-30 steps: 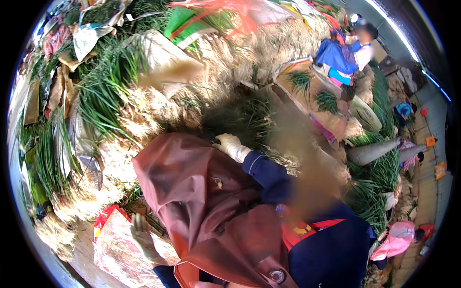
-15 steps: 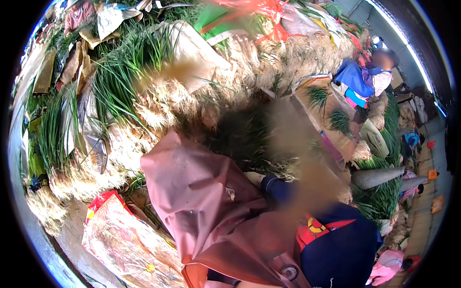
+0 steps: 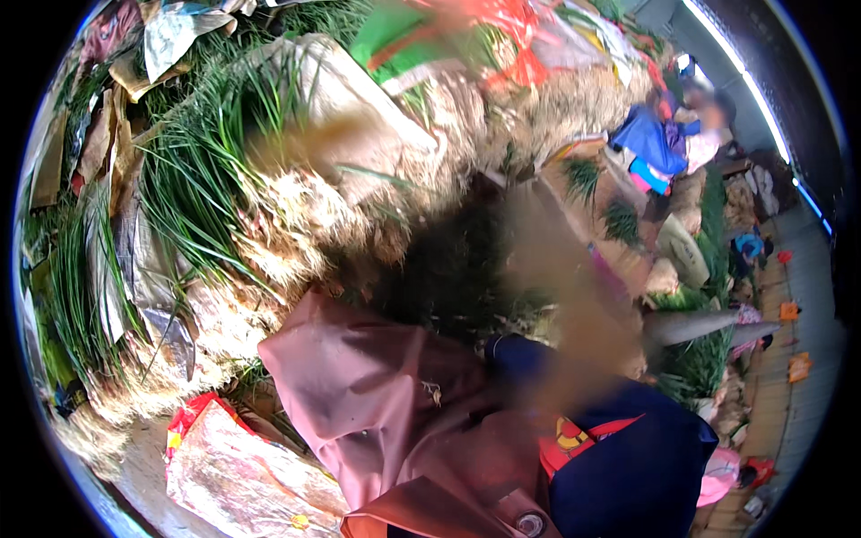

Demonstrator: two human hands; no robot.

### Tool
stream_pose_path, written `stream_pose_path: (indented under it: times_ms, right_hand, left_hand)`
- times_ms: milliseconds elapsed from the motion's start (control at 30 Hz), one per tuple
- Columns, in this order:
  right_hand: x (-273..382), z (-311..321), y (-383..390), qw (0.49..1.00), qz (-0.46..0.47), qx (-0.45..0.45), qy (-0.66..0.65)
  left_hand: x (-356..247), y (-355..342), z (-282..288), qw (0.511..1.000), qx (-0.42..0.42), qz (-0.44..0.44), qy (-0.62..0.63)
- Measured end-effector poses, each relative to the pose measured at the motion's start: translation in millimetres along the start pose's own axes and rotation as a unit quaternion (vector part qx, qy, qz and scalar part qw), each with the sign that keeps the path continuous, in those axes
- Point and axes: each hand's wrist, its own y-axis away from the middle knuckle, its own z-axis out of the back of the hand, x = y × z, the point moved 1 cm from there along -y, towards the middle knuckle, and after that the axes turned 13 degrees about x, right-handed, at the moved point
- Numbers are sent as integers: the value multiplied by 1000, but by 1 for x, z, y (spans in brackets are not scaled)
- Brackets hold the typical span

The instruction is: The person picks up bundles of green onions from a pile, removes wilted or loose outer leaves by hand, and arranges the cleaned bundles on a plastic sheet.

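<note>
"Brown apron (image 3: 386, 377), then shaded greens (image 3: 448, 269) just beyond its upper edge, then navy right sleeve (image 3: 520, 356). Grip?"

"Can't tell; left hand and right hand both out of sight. Risk?"

"Crushed leaves, maybe: apron folds block the view, so any grab's blind."

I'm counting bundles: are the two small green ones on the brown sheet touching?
Apart. The head view shows bare brown sheet between the upper bundle and the lower bundle.
</note>
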Motion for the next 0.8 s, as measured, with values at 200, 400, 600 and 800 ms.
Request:
stream_pose_path:
  times_ms: [200, 400, 600, 800]
  right_hand:
    - [-23, 2, -9, 999, -15, 19, 30]
    - [20, 54, 30, 997, 54, -43, -22]
    - [125, 138, 54, 935, 245, -228, -117]
    - [225, 229, 18, 838, 437, -267, -190]
  left_hand:
    - [15, 9, 20, 999, -22, -45, 0]
    - [3, 37, 66, 987, -42, -154, 19]
    - [-212, 123, -39, 848, -1, -500, -174]
    - [-310, 180, -236, 823, 123, -523, -185]
